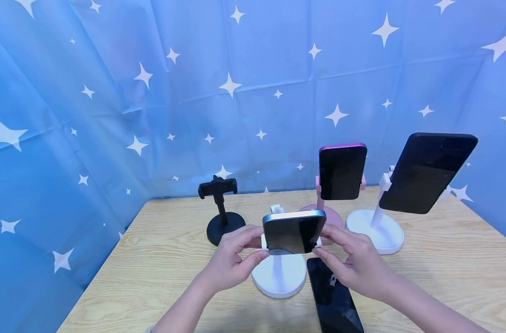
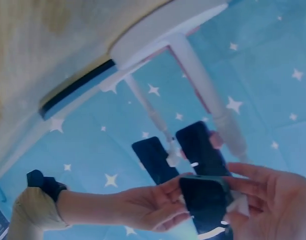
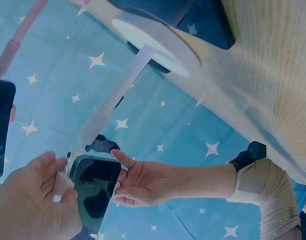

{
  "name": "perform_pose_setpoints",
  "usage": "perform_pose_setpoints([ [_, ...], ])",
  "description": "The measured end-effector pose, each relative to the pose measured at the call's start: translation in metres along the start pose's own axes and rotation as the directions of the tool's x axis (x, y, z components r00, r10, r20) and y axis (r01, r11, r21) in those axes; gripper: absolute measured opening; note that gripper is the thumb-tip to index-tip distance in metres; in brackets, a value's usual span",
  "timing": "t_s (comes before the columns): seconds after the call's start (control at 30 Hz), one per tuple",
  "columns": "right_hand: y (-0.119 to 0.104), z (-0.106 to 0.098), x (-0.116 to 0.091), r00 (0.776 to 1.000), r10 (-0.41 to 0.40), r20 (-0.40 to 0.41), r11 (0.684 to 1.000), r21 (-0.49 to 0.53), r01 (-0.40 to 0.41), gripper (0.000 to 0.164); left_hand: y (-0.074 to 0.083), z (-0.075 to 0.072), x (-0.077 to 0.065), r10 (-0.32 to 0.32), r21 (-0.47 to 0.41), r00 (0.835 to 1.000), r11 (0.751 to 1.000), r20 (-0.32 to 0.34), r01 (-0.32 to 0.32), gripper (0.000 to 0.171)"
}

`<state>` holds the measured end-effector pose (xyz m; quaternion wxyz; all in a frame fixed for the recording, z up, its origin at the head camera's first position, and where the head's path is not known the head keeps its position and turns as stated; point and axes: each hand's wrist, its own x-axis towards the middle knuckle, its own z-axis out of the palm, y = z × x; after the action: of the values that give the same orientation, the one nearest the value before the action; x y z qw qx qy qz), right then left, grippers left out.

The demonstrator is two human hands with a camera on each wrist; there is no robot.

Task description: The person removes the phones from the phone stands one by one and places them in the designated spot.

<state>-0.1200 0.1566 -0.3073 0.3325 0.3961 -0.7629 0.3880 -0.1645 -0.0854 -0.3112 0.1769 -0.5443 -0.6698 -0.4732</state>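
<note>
Seating the phone (image 1: 294, 232) in the front white stand (image 1: 279, 280) seems the step in hand; it sits between the clamp arms (image 1: 264, 242), fingers of left hand (image 1: 236, 256) and right hand (image 1: 354, 259) gripping one each; next likely calls for confirming a snug hold before release

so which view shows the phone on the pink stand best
The head view: the phone on the pink stand faces the camera there, uncut and almost unobstructed. The left wrist view shows it partly behind the nearer phone; the right wrist view cuts it off at the left edge.
</note>
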Motion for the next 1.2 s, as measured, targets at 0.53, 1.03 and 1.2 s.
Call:
perform_pose_setpoints([
  [0.53,0.016,0.031,0.010,0.921,-0.205,-0.332,0.975,-0.156,0.161,0.088,-0.021,-0.020,0.026,-0.026,-0.199,0.970,0.977,0.241,0.075,0.071],
  [1.03,-0.072,0.049,0.071,0.921,-0.229,-0.315,0.811,-0.586,0.001,0.045,-0.035,-0.016,0.039,-0.004,-0.312,0.959,0.945,0.284,0.096,0.054],
  [1.2,-0.064,0.055,0.070,0.910,-0.251,-0.331,0.747,-0.663,-0.035,0.055,-0.038,-0.018,0.042,0.030,-0.345,0.956,0.935,0.293,0.076,0.053],
])
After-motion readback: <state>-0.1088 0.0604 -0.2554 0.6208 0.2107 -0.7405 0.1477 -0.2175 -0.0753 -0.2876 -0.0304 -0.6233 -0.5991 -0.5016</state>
